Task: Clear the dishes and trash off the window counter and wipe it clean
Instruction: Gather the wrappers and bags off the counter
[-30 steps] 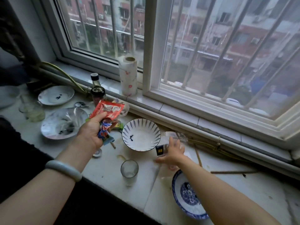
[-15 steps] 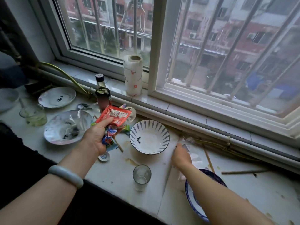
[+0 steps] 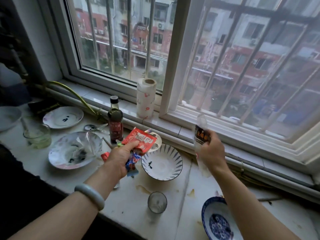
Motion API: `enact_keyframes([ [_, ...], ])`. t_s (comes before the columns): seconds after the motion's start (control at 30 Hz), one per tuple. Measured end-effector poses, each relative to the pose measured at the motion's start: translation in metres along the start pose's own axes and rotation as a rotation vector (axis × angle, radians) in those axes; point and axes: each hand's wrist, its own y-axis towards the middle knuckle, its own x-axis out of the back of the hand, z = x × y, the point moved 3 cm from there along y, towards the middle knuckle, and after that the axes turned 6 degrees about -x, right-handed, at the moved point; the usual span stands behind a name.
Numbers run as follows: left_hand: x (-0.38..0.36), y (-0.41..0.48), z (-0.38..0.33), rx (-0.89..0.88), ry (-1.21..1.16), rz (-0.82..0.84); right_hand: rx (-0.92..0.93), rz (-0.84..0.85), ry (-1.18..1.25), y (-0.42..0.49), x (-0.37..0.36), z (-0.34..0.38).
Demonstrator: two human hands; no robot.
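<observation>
My left hand [image 3: 119, 158] grips a bunch of snack wrappers [image 3: 140, 141], red on top with blue ones below, above the white stone counter [image 3: 128, 203]. To the right, my right hand [image 3: 212, 151] holds a crumpled clear plastic bottle [image 3: 200, 129] with a dark label, lifted above the counter near the window sill. A white bowl with dark stripes [image 3: 161, 163] sits between the hands. A small glass [image 3: 157, 202] stands near the front edge, and a blue patterned bowl [image 3: 216, 220] lies below my right forearm. Brown spill stains mark the counter.
At the left are two dirty plates [image 3: 74, 150] [image 3: 63, 117], a glass jar [image 3: 38, 135], a dark sauce bottle [image 3: 115, 118] and a spoon. A paper towel roll [image 3: 146, 98] stands on the sill. Chopsticks [image 3: 269, 199] lie at the right by a pipe.
My right hand has picked the plastic bottle up off the counter and raised it. My left hand keeps hold of the wrappers. The view has tilted upward.
</observation>
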Motion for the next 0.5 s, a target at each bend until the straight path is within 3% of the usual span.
enact_keyframes([
  [0.27, -0.022, -0.018, 0.001, -0.024, 0.083, 0.116, 0.572, 0.105, -0.102, -0.053, -0.026, 0.094],
  [0.4, -0.028, -0.022, 0.0, -0.076, 0.052, 0.187, 0.683, 0.228, -0.199, -0.068, -0.046, 0.101],
  [0.5, -0.03, -0.022, -0.001, -0.092, -0.041, 0.245, 0.654, 0.335, -0.304, -0.075, -0.06, 0.095],
])
